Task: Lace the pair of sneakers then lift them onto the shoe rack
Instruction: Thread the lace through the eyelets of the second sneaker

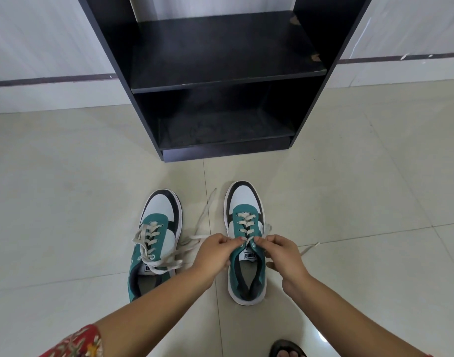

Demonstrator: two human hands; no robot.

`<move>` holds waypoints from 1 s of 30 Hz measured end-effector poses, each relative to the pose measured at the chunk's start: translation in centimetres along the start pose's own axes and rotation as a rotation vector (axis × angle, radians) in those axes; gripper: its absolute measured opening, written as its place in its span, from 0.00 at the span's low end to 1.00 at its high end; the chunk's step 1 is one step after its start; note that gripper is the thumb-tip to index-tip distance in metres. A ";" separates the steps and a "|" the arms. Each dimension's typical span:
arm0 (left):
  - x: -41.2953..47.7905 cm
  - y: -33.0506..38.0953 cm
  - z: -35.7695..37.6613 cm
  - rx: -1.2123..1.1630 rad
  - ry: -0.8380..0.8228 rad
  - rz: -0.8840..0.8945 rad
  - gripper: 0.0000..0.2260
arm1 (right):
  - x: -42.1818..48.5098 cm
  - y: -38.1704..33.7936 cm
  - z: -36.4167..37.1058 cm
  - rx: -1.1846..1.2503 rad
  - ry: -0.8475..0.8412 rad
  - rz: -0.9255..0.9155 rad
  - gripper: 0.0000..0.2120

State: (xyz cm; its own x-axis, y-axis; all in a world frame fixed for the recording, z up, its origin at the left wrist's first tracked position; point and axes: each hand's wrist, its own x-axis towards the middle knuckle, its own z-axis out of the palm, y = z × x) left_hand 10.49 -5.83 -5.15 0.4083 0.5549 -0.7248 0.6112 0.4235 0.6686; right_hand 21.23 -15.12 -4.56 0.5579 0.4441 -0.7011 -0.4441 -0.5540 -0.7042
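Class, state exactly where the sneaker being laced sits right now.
In the head view, the right-hand sneaker stands on the tiled floor in front of the dark shoe rack, beside its partner sneaker, both hands at its top eyelets.

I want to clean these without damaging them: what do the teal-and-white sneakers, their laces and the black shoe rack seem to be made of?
Teal-and-white sneakers: teal panels look like matte suede or fabric, the white toe like smooth leather or synthetic, given its even sheen. Off-white laces: flat woven textile, frayed at the tip. Black shoe rack: probably laminated particleboard, since chipped shelf edges expose pale brown core.
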 end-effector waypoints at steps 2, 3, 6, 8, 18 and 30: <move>0.2 -0.2 -0.1 0.067 0.013 0.065 0.08 | 0.0 0.3 0.0 0.085 -0.013 -0.006 0.07; 0.3 -0.2 -0.2 0.133 0.025 0.110 0.07 | -0.1 0.4 0.0 0.118 -0.011 -0.016 0.07; 0.5 -0.4 0.0 0.241 0.048 0.177 0.08 | -0.2 0.8 0.2 0.164 -0.003 -0.032 0.11; 0.6 -0.4 0.1 0.161 0.048 0.135 0.09 | -0.3 0.8 0.3 0.179 -0.007 -0.034 0.11; 0.3 -0.4 1.0 -0.323 0.076 -0.039 0.07 | -0.4 0.6 0.5 0.171 0.002 -0.072 0.13; 0.0 -1.6 -0.6 -0.675 0.230 -0.051 0.12 | -0.2 1.9 0.4 0.400 0.028 0.052 0.15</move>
State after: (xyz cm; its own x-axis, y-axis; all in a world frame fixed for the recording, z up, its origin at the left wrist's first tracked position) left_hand 9.10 -6.04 -6.14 0.1915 0.6283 -0.7540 0.0420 0.7623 0.6459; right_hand 20.01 -15.95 -5.81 0.5441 0.3999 -0.7375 -0.7071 -0.2545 -0.6597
